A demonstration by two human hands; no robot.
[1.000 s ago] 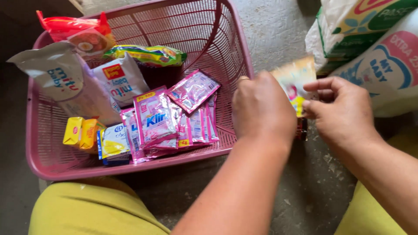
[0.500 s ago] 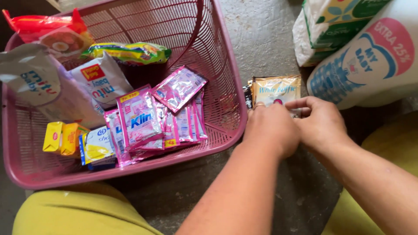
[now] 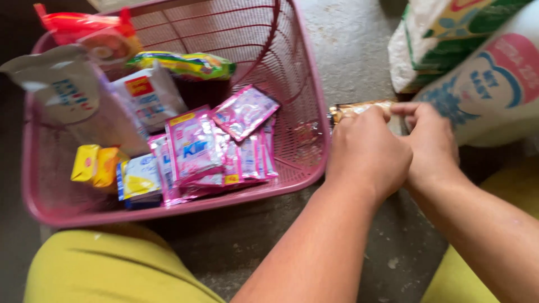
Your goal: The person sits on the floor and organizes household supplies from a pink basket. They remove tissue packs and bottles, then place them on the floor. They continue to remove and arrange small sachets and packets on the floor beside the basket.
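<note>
tan sachet strip (image 3: pixel 359 108) held edge-on just outside pink basket (image 3: pixel 314 112) right wall, long axis 9-to-3 o'clock, at 12 o'clock of both fists; pinched by left hand (image 3: pixel 368 151) at left end, right hand (image 3: pixel 429 143) at right end, equally near.

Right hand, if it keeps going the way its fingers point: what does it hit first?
Likely the white baby-product sack just beyond the right hand, past the beige sachet it grips; depth is unclear.

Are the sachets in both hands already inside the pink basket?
No: both hands hold the tan sachets over the floor, right of the pink basket.
</note>
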